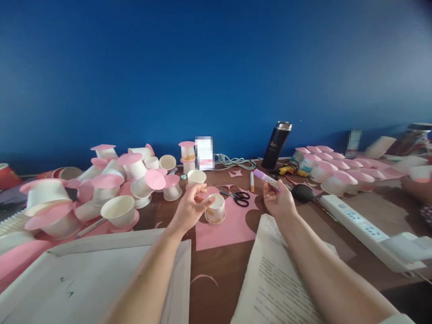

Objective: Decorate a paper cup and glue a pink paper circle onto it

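My left hand (193,208) is open, fingers apart, its thumb beside a small white paper cup (216,212) with a yellow pattern. I cannot tell whether the thumb touches it. The cup stands upside down on a cut pink paper sheet (222,234). Off to the right, my right hand (281,200) is closed around a slim purple glue stick (262,176). Black-handled scissors (241,199) lie on the pink sheet between the hands. Behind the left fingers is another white paper cup (196,177).
Paper cups with pink discs (130,166) crowd the left side; more stand in rows (337,173) at right. A black thermos (276,146), a power strip (357,222), a printed sheet (270,279) and a white board (111,274) surround the hands. Another person's hand (416,191) is far right.
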`<state>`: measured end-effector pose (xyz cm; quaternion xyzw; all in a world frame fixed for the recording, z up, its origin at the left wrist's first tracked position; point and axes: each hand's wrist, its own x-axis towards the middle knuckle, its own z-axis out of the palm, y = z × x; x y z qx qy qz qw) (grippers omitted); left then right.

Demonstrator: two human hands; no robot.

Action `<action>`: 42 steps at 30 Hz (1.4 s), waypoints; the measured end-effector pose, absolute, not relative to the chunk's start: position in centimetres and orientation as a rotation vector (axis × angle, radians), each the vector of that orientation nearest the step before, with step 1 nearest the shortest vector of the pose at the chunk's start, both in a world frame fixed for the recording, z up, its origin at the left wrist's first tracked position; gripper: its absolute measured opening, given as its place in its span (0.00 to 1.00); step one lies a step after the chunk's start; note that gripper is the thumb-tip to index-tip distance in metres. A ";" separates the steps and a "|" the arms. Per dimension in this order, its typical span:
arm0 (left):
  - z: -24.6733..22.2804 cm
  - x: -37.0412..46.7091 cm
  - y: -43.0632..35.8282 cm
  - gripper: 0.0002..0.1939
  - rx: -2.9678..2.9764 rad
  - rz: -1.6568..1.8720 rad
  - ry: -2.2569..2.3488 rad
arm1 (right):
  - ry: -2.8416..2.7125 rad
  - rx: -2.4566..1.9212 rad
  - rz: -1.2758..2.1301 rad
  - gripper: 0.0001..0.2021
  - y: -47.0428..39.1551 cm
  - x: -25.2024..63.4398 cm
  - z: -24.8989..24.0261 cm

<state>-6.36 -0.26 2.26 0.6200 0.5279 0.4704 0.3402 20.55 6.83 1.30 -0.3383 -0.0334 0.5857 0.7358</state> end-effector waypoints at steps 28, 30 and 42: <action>1.2 -6.4 -0.7 0.30 1.735 0.911 1.294 | -0.203 -0.875 1.435 0.09 6.2 19.9 1.1; 1.3 -6.5 -0.7 0.32 1.759 0.890 1.309 | -0.333 -0.925 1.424 0.02 5.9 18.9 0.8; 1.4 -6.4 -0.7 0.32 1.863 0.853 1.289 | -1.939 -1.381 0.993 0.13 6.2 12.1 1.6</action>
